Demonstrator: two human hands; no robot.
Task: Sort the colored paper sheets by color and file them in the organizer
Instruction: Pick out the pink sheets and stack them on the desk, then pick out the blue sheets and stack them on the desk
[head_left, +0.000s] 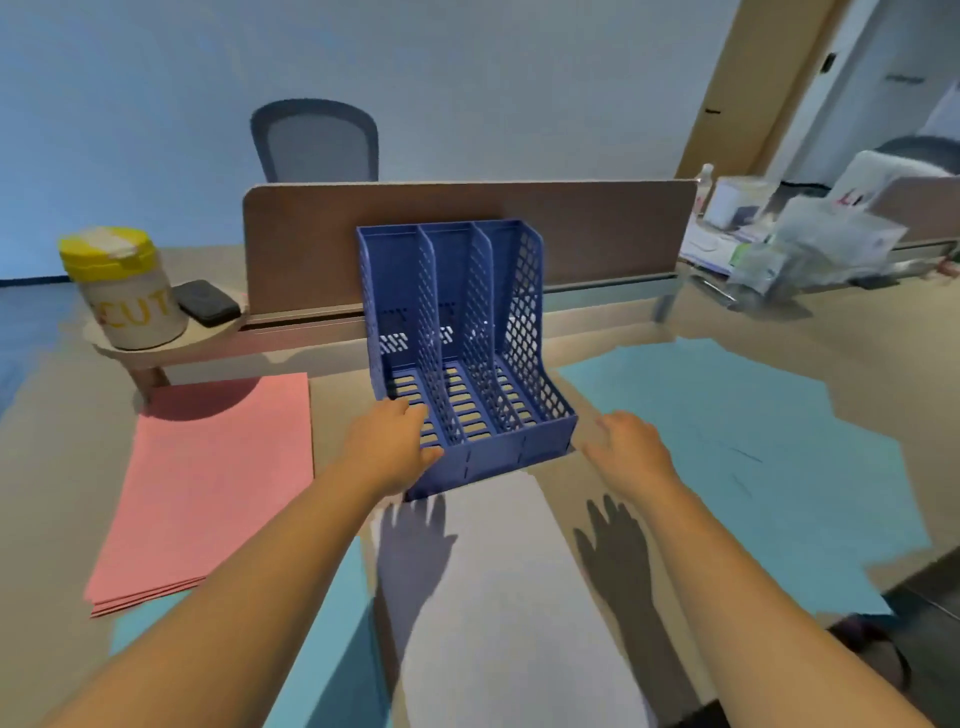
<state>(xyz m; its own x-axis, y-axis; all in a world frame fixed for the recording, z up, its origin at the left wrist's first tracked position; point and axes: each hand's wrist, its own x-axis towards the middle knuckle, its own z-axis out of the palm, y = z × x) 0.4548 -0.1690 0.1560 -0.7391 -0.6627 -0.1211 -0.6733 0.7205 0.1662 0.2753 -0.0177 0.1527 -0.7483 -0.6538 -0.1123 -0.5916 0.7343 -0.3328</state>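
Organizer (467, 332), blue plastic w/ three lattice-walled slots, stands upright at mid-desk w/ its back against the brown divider panel (311, 234); all three slots look empty, desk showing thru the slatted floor. Your left hand (389, 447) is on its front-left corner, fingers curled over the low front lip into the leftmost slot, thumb on the outside face, so it's holding the organizer there. Your right hand (626, 444) hovers just beside the front-right corner, fingers relaxed and loosely spread, gripping nothing; can't tell if the fingertips actually touch the plastic. Pink sheets (208, 493) lie in a fairly neat stack to your left, well apart from the organizer. Blue sheets (727, 457) are spread loosely overlapping on your right, reaching near the organizer's right side. White sheets (498, 597) lie in front of you between your forearms, far edge touching or slipping under the organizer's front. More blue paper (332, 649) shows under your left forearm, beside the white. Back left, a small round stand (156, 343) carries a yellow-lidded tub (124, 286) and a dark case (208, 302). Grey chair (317, 140) sits behind the divider.
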